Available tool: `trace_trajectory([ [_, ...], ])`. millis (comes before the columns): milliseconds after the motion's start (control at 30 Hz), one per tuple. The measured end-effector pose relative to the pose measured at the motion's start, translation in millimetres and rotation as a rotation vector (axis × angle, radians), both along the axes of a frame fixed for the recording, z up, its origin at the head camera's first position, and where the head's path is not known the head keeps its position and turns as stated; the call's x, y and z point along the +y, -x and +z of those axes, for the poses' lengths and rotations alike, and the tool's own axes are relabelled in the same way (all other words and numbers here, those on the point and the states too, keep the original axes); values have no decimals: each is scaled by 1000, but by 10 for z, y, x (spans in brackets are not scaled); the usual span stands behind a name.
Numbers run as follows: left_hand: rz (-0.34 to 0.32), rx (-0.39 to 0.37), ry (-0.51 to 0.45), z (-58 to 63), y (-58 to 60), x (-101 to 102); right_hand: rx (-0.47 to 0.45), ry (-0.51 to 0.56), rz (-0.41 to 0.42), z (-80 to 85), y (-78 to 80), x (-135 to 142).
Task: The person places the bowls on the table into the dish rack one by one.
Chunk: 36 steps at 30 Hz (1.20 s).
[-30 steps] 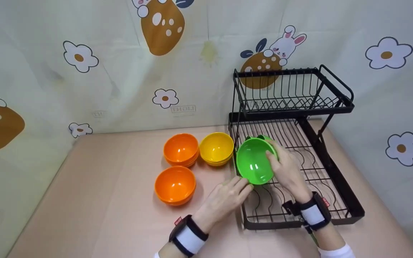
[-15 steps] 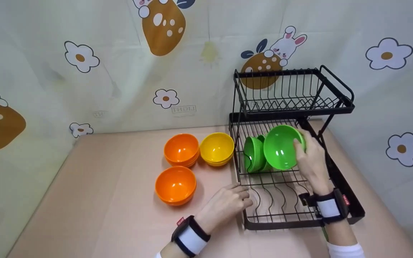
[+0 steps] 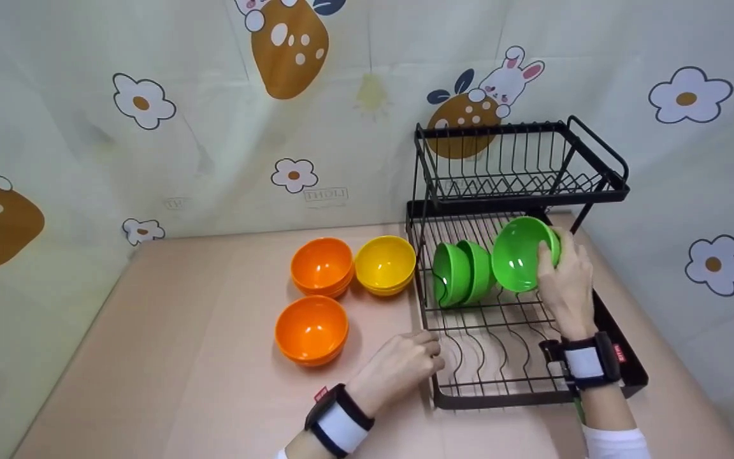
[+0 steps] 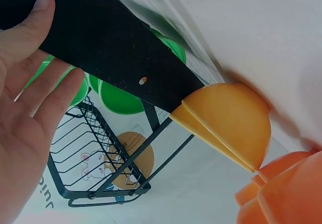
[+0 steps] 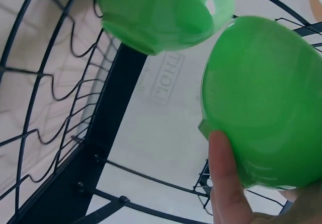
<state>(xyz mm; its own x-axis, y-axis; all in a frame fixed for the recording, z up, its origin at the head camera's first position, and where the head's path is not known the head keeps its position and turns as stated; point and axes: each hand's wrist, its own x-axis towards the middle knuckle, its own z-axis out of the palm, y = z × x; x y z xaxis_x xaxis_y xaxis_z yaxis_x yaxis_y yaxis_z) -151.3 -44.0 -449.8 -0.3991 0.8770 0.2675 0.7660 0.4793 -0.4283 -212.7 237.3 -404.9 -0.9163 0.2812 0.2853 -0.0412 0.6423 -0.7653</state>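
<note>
Farther right than before, the round green plastic-looking bowl (image 3: 523, 255) is pinched in the right hand (image 3: 568, 280); two matching bowls (image 3: 459, 274) stand on edge left of those fingers in the black wire rack (image 3: 494, 401). The left hand (image 3: 399, 366) lies loose, empty. Racking seems underway; next calls for lowering.

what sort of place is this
Perhaps a makeshift demo area rather than a working kitchen: a printed sheet hangs behind a table bearing a black dish rack and colourful bowls.
</note>
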Motion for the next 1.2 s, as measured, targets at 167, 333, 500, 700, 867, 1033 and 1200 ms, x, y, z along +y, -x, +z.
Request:
trace_trajectory([
  [167, 0, -8, -7, 7, -12, -6, 17, -27, -68, -61, 18, -9],
  [333, -2, -31, -11, 5, -14, -5, 18, -49, -100, -102, 38, -7],
  [500, 4, -69, -10, 3, -14, -4, 3, -66, -97, -131, 55, 1],
  [700, 5, -82, 4, 17, -12, -3, -41, -105, -87, -129, 70, 18],
  [867, 13, -95, 6, 26, -20, -5, -73, -158, -60, -109, 118, 24],
  [1033, 16, -99, -3, 19, -18, -4, -87, -224, -19, -121, 212, 5],
  [1200, 4, -72, 9, 17, -6, 1, -92, -288, 16, -177, 295, -26],
])
